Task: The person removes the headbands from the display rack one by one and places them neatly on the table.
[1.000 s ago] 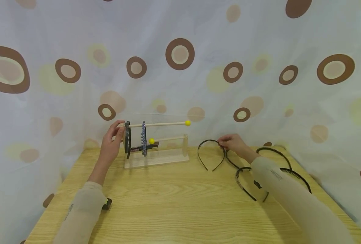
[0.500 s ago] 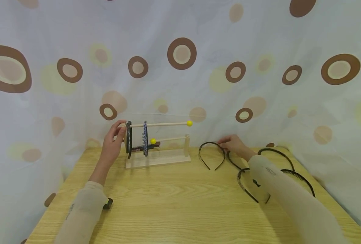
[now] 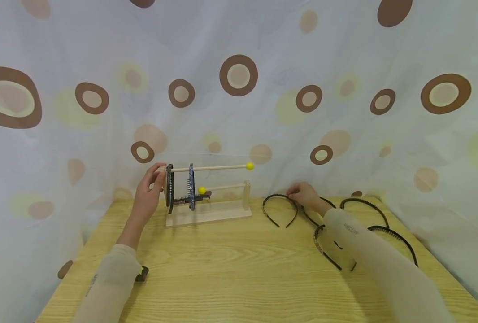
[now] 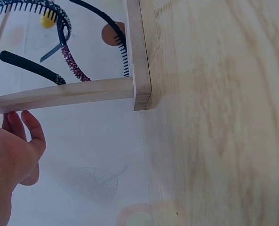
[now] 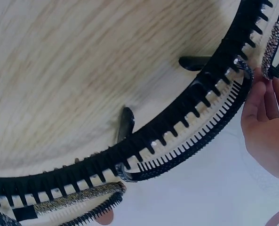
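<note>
Toward the back of the table (image 3: 231, 278), right of centre, a thin black headband (image 3: 278, 195) has its two ends pointing toward the wearer of the camera, and the right hand (image 3: 305, 196) pinches it at one side of its arch. Further left stands a wooden rack (image 3: 210, 218), its left upright gripped near the top between the thumb and fingers of the left hand (image 3: 148, 193). From that upright runs an upper rod tipped with a yellow ball (image 3: 249, 166); on it hang a black toothed headband (image 3: 170, 188) and a blue speckled headband (image 3: 191, 188). More dark headbands (image 3: 366, 200) lie at the right, around and beyond the right arm.

Pale yellow wood grain covers the tabletop. Behind it and at both sides hangs a whitish sheet (image 3: 239, 125) printed with brown rings and beige and yellowish spots.

Both cream sleeves (image 3: 107, 282) bear small dark lettering, too small to read.

The right sleeve hides part of the headbands beneath it. How the dark band (image 3: 191, 198) behind the blue speckled one is held up cannot be told. Large toothed bands cross the right wrist view, cut off by its edges
</note>
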`<state>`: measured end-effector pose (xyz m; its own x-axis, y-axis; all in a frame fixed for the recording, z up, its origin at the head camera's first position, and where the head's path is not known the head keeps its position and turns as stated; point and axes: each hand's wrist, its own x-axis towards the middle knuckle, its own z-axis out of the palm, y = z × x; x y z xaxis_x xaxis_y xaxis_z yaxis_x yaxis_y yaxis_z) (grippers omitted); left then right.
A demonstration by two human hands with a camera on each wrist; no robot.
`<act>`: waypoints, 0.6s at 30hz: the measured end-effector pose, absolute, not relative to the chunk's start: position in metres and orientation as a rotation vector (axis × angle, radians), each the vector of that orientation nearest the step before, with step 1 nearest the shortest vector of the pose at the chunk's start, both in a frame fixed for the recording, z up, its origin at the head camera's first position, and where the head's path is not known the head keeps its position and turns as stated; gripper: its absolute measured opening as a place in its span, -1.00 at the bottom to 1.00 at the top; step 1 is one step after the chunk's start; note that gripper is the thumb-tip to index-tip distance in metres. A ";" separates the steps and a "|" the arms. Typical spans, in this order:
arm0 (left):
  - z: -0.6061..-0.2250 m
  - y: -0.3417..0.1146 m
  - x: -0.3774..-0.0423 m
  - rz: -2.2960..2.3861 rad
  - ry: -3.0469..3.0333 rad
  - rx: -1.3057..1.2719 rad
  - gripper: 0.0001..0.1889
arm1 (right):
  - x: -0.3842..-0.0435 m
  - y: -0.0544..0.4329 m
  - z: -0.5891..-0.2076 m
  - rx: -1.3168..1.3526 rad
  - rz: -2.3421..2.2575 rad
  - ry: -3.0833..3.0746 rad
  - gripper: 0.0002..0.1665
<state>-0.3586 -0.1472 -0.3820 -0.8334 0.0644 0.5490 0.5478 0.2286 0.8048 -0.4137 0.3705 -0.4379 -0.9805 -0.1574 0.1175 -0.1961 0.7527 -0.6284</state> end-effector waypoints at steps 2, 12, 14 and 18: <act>-0.380 -0.147 -0.357 -1.631 -2.111 -0.568 -0.58 | -0.409 0.367 -0.434 0.305 1.034 -2.900 -0.81; -0.387 -0.148 -0.368 -1.637 -2.104 -0.561 -0.58 | -0.400 0.359 -0.416 0.333 0.994 -2.951 -0.72; -0.393 -0.150 -0.375 -1.643 -2.103 -0.560 -0.57 | -0.398 0.356 -0.409 0.353 0.997 -2.942 -0.70; -0.404 -0.154 -0.386 -1.648 -2.099 -0.562 -0.56 | -0.391 0.347 -0.396 0.432 0.977 -2.890 -0.69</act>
<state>-0.3859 -0.1541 -0.4036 -0.8342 0.0605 0.5482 0.5469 0.2195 0.8079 -0.3907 0.3472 -0.3960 -0.9588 -0.2439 0.1456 -0.2822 0.7599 -0.5856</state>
